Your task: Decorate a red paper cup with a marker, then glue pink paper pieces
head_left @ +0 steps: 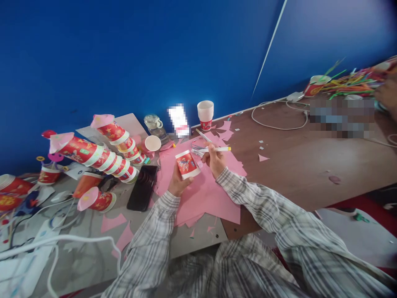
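Observation:
My left hand (pixel 176 182) grips a red patterned paper cup (pixel 187 164), tilted with its white base toward me, above sheets of pink paper (pixel 207 194). My right hand (pixel 215 159) is closed round a white marker with a yellow end (pixel 217 149), held level just right of the cup. Another pen (pixel 203 135) lies on the pink paper behind my hands. Both arms wear plaid sleeves.
Stacks of red paper cups with pink cone tops (pixel 99 155) lie at left beside a black phone (pixel 142 187). An upturned cup (pixel 205 114), a glass jar (pixel 155 126), white cables (pixel 279 120), colourful sticks (pixel 350 82) and another person's hand (pixel 387 93) are farther back.

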`<state>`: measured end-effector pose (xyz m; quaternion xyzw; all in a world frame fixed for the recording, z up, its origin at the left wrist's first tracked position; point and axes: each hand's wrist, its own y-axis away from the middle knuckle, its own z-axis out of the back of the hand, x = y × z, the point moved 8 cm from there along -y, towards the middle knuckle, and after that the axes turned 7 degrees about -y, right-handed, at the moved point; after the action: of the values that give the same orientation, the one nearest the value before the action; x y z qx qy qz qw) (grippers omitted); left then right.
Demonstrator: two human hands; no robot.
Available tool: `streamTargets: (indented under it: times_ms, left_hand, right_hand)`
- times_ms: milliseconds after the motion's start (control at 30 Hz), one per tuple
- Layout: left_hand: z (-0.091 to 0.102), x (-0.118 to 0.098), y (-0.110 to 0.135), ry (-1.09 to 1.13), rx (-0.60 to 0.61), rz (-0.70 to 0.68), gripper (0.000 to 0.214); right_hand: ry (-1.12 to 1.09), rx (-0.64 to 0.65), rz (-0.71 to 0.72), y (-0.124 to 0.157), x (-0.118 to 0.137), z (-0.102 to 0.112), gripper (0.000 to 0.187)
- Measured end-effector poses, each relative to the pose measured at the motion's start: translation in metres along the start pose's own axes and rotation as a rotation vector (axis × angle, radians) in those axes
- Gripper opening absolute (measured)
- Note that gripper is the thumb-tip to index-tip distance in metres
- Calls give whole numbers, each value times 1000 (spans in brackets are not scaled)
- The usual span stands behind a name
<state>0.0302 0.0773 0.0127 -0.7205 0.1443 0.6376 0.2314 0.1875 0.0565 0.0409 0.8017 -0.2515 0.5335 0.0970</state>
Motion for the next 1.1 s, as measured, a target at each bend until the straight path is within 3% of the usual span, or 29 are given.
streamTargets:
  times_ms: [200, 300, 433, 633, 833, 967, 1100]
  left_hand:
    - [18, -6, 0, -60, -151, -73, 86]
    - [27, -14, 1, -117, -268, -109, 82]
    - [37, -18, 5, -195, -440, -85, 94]
    - [39, -11, 7, -254, -460, -60, 103]
    - [41, 0, 6, -270, -435, -52, 99]
    - [40, -1, 6, -323, -445, -45, 96]
    - [40, -5, 8, -353, -464, -32, 97]
  right_hand:
    - [355, 88, 321, -3, 17, -3, 31]
    - [556, 157, 406, -7, 9, -4, 39]
    - [762, 299, 524, -6, -4, -11, 46]
    - [938, 303, 450, -12, -20, -10, 55]
    - [944, 296, 503, -4, -9, -13, 69]
    - [866, 279, 539, 0, 2, -10, 44]
    - [834, 146, 495, -15, 9, 3, 27]
